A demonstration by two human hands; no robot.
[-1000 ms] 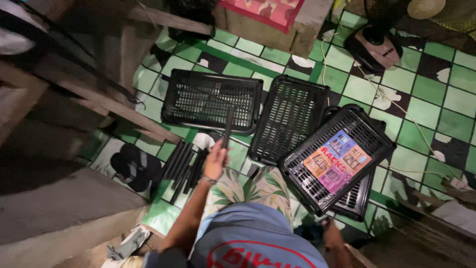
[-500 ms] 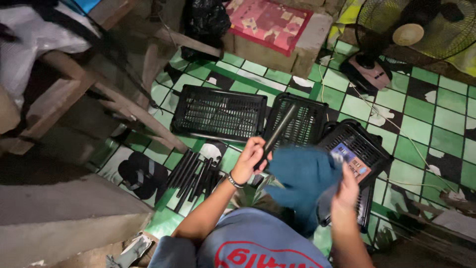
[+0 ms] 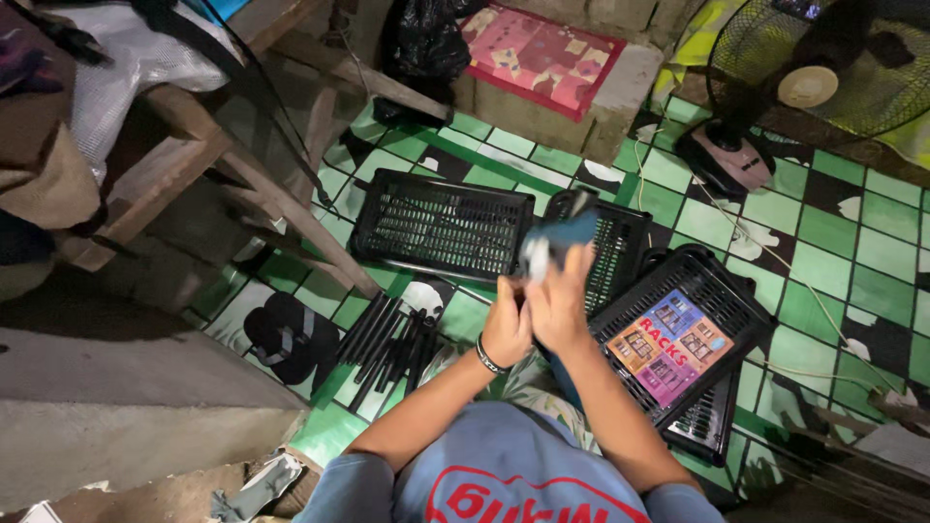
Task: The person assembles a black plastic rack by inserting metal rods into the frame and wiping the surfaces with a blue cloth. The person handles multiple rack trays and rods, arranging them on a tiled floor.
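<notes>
My left hand [image 3: 506, 331], with a dark band on its wrist, and my right hand [image 3: 564, 298] are pressed together above my lap. The right hand grips a blue cloth [image 3: 567, 232], bunched up and blurred by motion. The cloth is wrapped over a black rod that my left hand holds; only the rod's pale end [image 3: 534, 258] shows. Below my hands, a bundle of several black rods [image 3: 387, 344] lies on the green tiled floor.
Three black slatted plastic trays lie ahead: a left one [image 3: 441, 225], a middle one [image 3: 612, 254], and a right one [image 3: 717, 291] holding a colourful label card. Dark sandals [image 3: 286, 334] lie left, by a wooden bench [image 3: 184, 169]. A standing fan [image 3: 780, 92] is far right.
My left hand lifted a black rod from the floor pile. My right hand brought the blue cloth up to it, and both hands now meet around the rod.
</notes>
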